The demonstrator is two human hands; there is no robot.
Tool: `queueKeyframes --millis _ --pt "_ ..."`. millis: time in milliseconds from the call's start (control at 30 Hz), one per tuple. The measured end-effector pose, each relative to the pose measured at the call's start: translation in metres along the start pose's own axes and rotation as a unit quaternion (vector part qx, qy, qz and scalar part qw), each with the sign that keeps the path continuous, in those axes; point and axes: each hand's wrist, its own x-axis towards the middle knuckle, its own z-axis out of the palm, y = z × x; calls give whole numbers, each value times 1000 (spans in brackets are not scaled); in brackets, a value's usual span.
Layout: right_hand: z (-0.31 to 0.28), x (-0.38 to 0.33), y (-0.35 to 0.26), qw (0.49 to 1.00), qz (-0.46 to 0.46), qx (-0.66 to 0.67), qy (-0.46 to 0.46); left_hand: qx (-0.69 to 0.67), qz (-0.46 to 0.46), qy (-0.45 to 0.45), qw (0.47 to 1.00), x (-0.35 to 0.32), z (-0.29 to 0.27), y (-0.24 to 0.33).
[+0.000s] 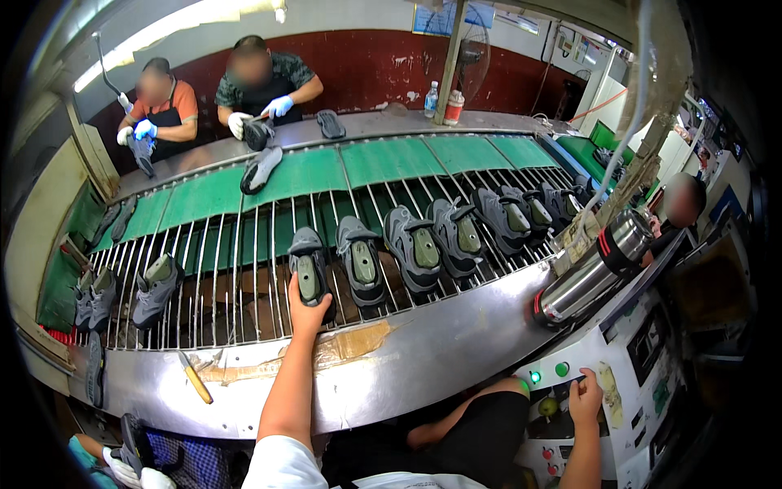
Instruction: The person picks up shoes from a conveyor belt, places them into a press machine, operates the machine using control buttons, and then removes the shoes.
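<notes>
A shoe [307,243] is gripped by the left hand [308,308], seemingly not yet lifted off the rods [256,261], the adjacent shoe [358,253] is untouched, and the right hand [585,401]'s grip cannot be told.

Near counter [456,350]: smooth, glossy metal. Right flask [577,287]: polished metal. Held shoe [306,242]: matt, cloth-like. Green insert [308,281]: smooth, plastic-looking. Far wall [358,69]: scuffed paint.

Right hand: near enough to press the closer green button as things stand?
Likely yes: the right hand is just beside the green button on the white panel, with nothing visible between them.
</notes>
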Motion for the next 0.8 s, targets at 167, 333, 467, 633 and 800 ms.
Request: queueKeyframes --millis 167,333,467,633,800 --pt "6 42 -4 993 -114 4 -7 -89 -100 -44 990 -25 -22 6" --pt "25 71 -6 969 -218 20 -117 -530 -379 38 758 -104 -89 8" --pt "41 79 12 911 -247 -53 -326 -616 -370 79 691 -165 -116 2" --pt "60 67 48 848 -330 -132 -392 -633 -309 55 708 -181 -109 11" --pt "53 48 38 859 -337 -121 -365 -632 -336 40 697 -175 -116 11"
